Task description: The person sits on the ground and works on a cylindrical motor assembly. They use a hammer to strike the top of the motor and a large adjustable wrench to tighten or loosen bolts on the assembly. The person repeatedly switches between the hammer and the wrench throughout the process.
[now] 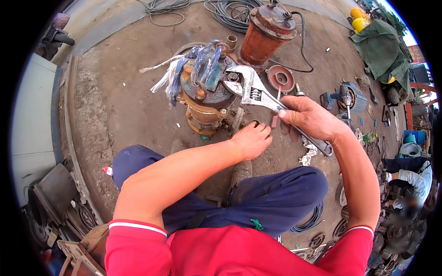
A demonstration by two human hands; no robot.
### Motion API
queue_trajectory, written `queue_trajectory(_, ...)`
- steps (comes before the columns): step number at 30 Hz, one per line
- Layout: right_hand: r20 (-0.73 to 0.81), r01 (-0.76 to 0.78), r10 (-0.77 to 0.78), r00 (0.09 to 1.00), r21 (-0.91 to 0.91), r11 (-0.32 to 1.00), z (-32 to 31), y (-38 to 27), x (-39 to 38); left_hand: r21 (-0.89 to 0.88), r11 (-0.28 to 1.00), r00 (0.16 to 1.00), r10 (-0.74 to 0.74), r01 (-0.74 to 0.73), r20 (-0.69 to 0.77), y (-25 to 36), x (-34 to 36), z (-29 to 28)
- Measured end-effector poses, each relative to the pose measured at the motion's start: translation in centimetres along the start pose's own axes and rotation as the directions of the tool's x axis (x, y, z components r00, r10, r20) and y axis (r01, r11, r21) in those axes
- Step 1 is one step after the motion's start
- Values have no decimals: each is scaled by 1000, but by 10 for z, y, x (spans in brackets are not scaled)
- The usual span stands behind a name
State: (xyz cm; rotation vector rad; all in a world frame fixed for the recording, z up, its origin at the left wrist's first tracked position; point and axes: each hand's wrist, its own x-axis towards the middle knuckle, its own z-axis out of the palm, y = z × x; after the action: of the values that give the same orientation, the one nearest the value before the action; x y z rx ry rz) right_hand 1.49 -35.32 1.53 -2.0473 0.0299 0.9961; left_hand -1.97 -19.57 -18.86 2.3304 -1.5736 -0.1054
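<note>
My right hand is closed around the handle of a large silver adjustable wrench. The wrench's jaws reach the edge of a rusty pump's dark top, beside a bolt; whether they grip it I cannot tell. Blue and white rope is looped through the pump's top, its frayed ends hanging off to the left. Lower down, right of the pump's tan body, my left hand has its fingers curled in. What lies within them is mostly hidden.
Behind the pump stands an orange-red motor housing with a black cable. A round red flange lies on the dirt near a blue power tool. Coiled cable sits at the back. At right, another person is among metal parts.
</note>
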Motion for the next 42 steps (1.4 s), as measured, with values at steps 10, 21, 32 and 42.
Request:
queue_trajectory(10,203,-75,-17,979,437,896,-26,68,-37,-210,894,865,-440,396,-241,-48,49,155)
queue_trajectory(21,78,-94,65,995,462,882,-9,84,-41,-89,958,737,-269,274,-620,-50,61,134)
queue_trajectory(32,-54,-36,76,996,529,848,30,87,-59,-532,813,833,-451,236,-320,-36,50,172)
queue_trajectory(42,-43,-23,54,998,533,846,31,74,-59,-428,848,830,-464,314,-309,-35,49,163)
